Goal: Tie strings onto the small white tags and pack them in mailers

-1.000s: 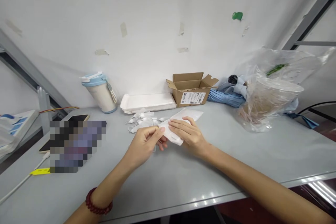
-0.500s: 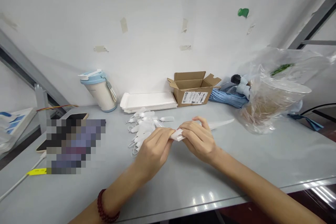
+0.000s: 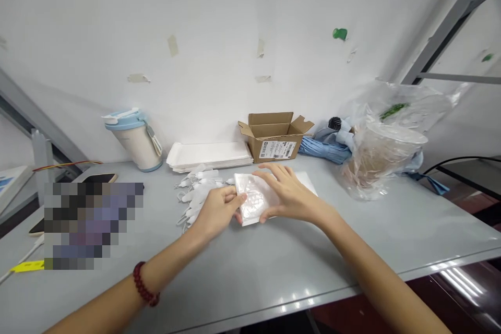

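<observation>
A flat white packet (image 3: 254, 203) with a glossy, see-through film face lies tilted between my hands. My left hand (image 3: 219, 209) pinches its left edge, thumb on top and fingers behind. Over the packet's right part arches my right hand (image 3: 287, 193), fingers spread toward the top edge and thumb at the lower edge; whether it presses on it I cannot tell. The packet's far end shows past my right hand. Several small white bottle-like pieces with loops (image 3: 195, 193) lie in a pile just left of the packet, partly behind my left hand.
Along the wall stand a white-and-blue tumbler (image 3: 136, 141), a stack of white envelopes (image 3: 209, 155) and an open cardboard box (image 3: 274, 141). Blue cloth (image 3: 326, 148) and a clear plastic bag (image 3: 376, 162) are at right. A phone (image 3: 99, 178) and a blurred-out item lie left.
The packet has turned its glossy face up toward me. My right hand has opened out and spread across it, while my left hand still pinches its edge. The view has shifted slightly right.
</observation>
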### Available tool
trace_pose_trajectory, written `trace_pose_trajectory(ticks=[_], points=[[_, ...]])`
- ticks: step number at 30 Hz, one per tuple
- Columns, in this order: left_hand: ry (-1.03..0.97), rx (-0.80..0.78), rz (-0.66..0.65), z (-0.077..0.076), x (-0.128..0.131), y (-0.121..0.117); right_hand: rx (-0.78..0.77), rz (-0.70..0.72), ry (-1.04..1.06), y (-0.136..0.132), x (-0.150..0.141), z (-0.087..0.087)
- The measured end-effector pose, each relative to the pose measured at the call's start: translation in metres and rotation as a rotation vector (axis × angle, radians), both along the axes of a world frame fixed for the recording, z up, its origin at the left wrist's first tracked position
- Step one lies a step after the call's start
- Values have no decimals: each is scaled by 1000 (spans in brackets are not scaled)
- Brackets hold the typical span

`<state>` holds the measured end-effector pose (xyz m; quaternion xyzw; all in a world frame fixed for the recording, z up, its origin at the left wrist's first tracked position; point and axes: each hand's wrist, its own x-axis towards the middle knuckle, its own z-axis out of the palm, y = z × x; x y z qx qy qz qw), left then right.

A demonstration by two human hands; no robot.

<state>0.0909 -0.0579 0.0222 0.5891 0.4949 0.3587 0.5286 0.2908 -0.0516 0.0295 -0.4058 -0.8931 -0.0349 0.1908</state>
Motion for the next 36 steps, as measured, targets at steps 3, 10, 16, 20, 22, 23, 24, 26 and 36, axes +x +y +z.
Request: trace_pose_trajectory(ticks=[3, 10, 16, 20, 22, 23, 24, 26, 36], points=[[-2, -34, -14, 8, 13, 15, -124, -106, -44, 8, 16, 1], [-4, -206, -10, 11, 37, 54, -331, -314, -63, 27, 38, -5], [32, -312, -5, 4, 44, 72, -379, -363, -72, 35, 39, -11], [74, -353, 26, 0, 46, 74, -360, -342, -46, 42, 40, -20], [94, -376, 40, 0, 44, 76, -347, -321, -30, 46, 41, -25], [104, -387, 40, 0, 43, 77, -342, -315, -24, 48, 40, -27], [113, -396, 35, 0, 41, 78, -340, -313, -17, 49, 40, -30], [128, -412, 10, 1, 35, 80, -337, -316, 8, 51, 39, -33], [165, -401, -140, 6, 11, 78, -386, -197, 230, 61, 41, -42]])
